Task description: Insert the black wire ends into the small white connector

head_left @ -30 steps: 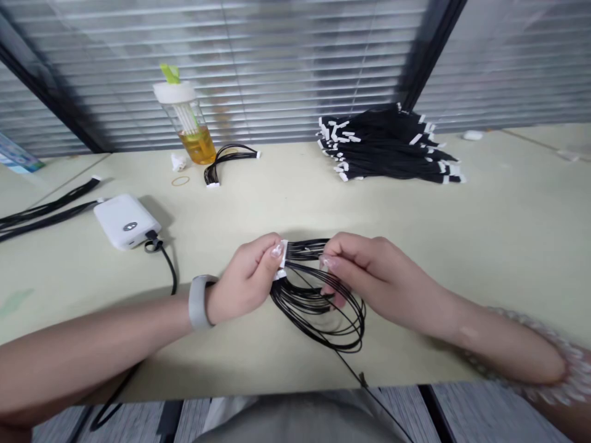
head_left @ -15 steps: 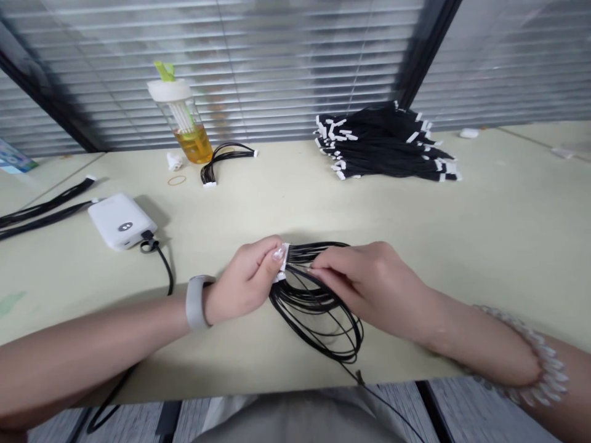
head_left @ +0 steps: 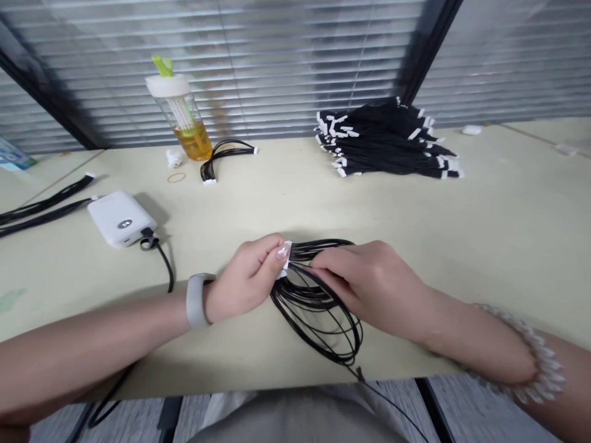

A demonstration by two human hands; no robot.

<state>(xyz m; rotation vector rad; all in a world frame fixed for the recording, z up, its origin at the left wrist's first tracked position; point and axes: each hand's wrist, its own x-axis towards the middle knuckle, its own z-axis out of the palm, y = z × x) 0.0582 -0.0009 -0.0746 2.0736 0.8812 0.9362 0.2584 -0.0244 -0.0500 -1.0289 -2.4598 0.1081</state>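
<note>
Between my hands is a looped wire harness (head_left: 318, 352) of thin black wires with white connectors. My left hand (head_left: 249, 274) is closed on its white connector end (head_left: 287, 255), thumb on top. Just to the right, my right hand (head_left: 369, 283) pinches black wires near the connectors, its thumb and forefinger pressed together. The wires fan out from the connectors and loop down below my right hand. Part of the bundle is hidden behind my right fingers.
A pile of black wire harnesses (head_left: 388, 144) lies at the back right. At the back left are a bottle of amber liquid (head_left: 196, 141), a small harness (head_left: 226, 155) and a rubber band (head_left: 176, 178). A white power bank (head_left: 120, 218) with a black cable lies left.
Both hands keep their grip on the harness and stay almost in place. The connector end has tilted slightly, and the view has shifted a little.
</note>
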